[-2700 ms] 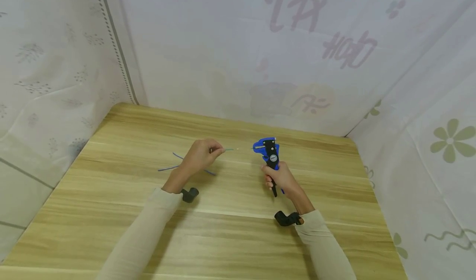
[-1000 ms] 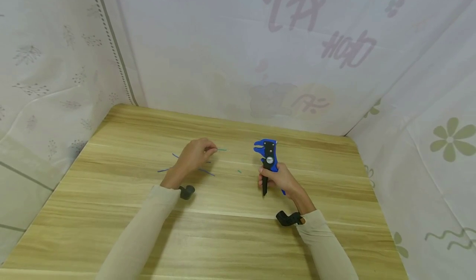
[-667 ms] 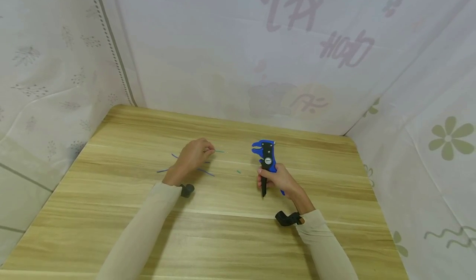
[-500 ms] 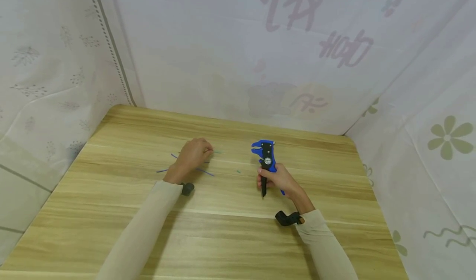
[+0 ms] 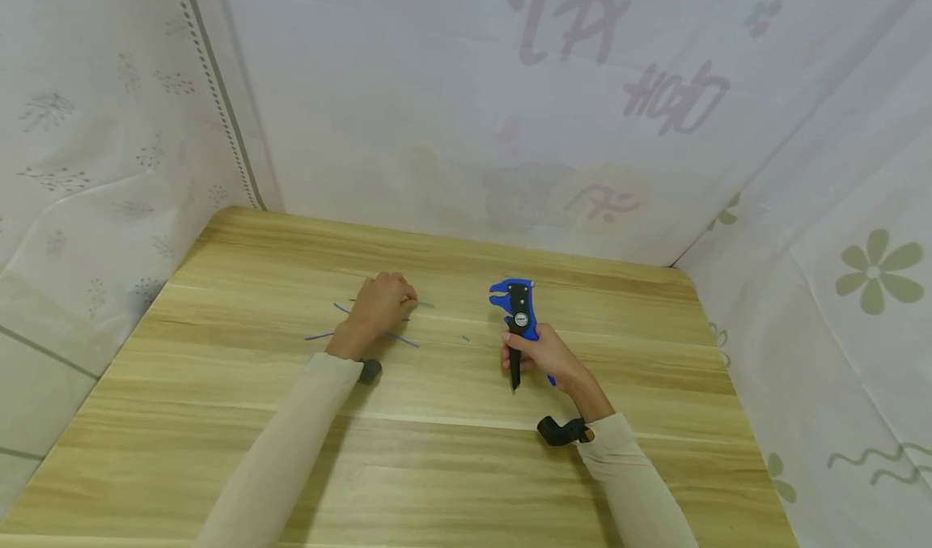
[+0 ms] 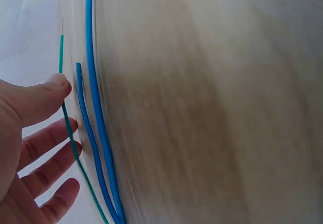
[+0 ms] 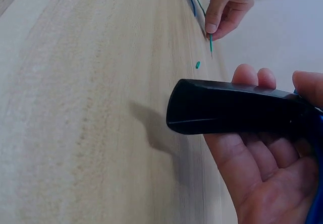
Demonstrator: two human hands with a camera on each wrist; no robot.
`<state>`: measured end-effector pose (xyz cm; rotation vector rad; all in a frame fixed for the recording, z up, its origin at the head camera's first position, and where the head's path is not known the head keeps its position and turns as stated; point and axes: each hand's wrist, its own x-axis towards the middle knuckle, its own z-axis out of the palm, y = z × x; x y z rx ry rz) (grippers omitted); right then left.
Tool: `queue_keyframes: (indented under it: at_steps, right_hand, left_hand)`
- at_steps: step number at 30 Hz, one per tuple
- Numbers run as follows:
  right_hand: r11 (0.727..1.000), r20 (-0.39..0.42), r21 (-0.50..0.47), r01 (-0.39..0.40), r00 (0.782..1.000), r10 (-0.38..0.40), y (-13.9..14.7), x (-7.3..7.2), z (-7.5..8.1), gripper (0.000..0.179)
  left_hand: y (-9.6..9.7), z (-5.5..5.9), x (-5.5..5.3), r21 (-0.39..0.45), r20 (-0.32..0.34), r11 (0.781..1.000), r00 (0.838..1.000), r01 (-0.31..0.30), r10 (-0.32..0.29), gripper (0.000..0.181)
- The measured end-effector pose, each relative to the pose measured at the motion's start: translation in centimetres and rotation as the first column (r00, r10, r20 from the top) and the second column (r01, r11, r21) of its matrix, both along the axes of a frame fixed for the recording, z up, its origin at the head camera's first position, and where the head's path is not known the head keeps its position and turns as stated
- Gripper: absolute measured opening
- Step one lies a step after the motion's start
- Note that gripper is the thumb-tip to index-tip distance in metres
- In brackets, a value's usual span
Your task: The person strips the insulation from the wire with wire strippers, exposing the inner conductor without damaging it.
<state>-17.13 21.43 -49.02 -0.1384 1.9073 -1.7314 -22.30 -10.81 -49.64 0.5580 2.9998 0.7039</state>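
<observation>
My left hand (image 5: 380, 305) pinches a thin green wire (image 6: 61, 52) between thumb and fingers, low over the table. A fine bare strand shows at the wire's tip. Blue wires (image 5: 404, 339) lie beneath and beside that hand; two appear close up in the left wrist view. To the right, my right hand (image 5: 546, 355) grips a blue-and-black wire stripper (image 5: 520, 309) by its handles, its head pointing away from me. In the right wrist view a black handle (image 7: 227, 108) crosses the palm. A short green piece of insulation (image 5: 465, 337) lies on the table between the hands.
The wood-grain table (image 5: 451, 467) extends to patterned cloth walls at the back (image 5: 408, 111) and both sides. A black wrist mount (image 5: 561, 431) sits on my right wrist, and another (image 5: 370, 371) on my left.
The left hand has drawn the green wire leftward and down from the stripper. A short green piece, earlier at the stripper's mouth, now lies on the table. The stripper has tilted and lowered slightly.
</observation>
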Motion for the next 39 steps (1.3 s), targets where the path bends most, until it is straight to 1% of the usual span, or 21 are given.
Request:
queue_keyframes:
  at_steps: [8, 11, 16, 20, 22, 25, 28, 30, 32, 35, 39]
  right_hand:
    - [1.0, 0.002, 0.002, -0.008, 1.0, 0.008, -0.1, 0.1, -0.1, 0.045]
    - [1.0, 0.003, 0.005, -0.008, 1.0, 0.008, -0.1, 0.1, -0.2, 0.045]
    - [1.0, -0.002, 0.016, -0.005, 1.0, 0.005, -0.1, 0.2, -0.2, 0.042]
    - [1.0, -0.002, 0.019, -0.001, 1.0, 0.001, -0.1, 0.1, -0.1, 0.042]
    - [1.0, 0.004, 0.019, 0.004, 1.0, -0.004, -0.1, 0.1, -0.1, 0.043]
    - [1.0, 0.013, 0.022, 0.01, 1.0, -0.011, -0.1, 0.1, 0.0, 0.044]
    - [1.0, 0.023, 0.021, 0.013, 1.0, -0.014, -0.1, 0.0, 0.0, 0.043]
    - [1.0, 0.023, 0.021, 0.011, 1.0, -0.012, -0.2, 0.0, 0.0, 0.043]
    - [1.0, 0.024, 0.021, 0.01, 1.0, -0.011, -0.2, 0.0, 0.0, 0.042]
    - [1.0, 0.024, 0.023, 0.006, 1.0, -0.007, -0.3, -0.1, 0.0, 0.042]
    - [1.0, 0.03, 0.024, 0.003, 1.0, -0.004, -0.4, -0.2, -0.2, 0.041]
  left_hand:
    - [0.1, -0.3, 0.0, -0.021, -0.033, 1.0, 0.999, 0.01, -0.01, 0.012]
    - [0.0, -0.2, 0.0, -0.019, -0.028, 1.0, 0.999, 0.015, -0.015, 0.013]
    - [-0.3, 0.2, 0.2, 0.003, -0.006, 1.0, 1.0, 0.021, -0.021, 0.015]
    - [-0.9, 0.8, 0.7, 0.029, 0.005, 1.0, 1.0, 0.01, -0.01, 0.015]
    - [-1.2, 1.3, 0.9, 0.04, 0.024, 0.999, 1.0, 0.003, -0.004, 0.015]
    - [-1.7, 1.9, 1.2, 0.032, 0.069, 0.999, 0.998, 0.003, -0.006, 0.016]
    - [-2.0, 2.2, 1.3, -0.011, 0.125, 0.999, 0.992, 0.03, -0.028, 0.014]
    - [-2.2, 2.3, 1.4, -0.045, 0.166, 0.998, 0.985, 0.054, -0.046, 0.013]
    - [-2.3, 2.2, 1.5, -0.075, 0.191, 0.994, 0.98, 0.076, -0.061, 0.011]
    - [-2.3, 2.1, 1.7, -0.101, 0.197, 0.991, 0.978, 0.086, -0.065, 0.01]
    - [-2.4, 2.2, 2.1, -0.101, 0.188, 0.992, 0.981, 0.075, -0.055, 0.01]
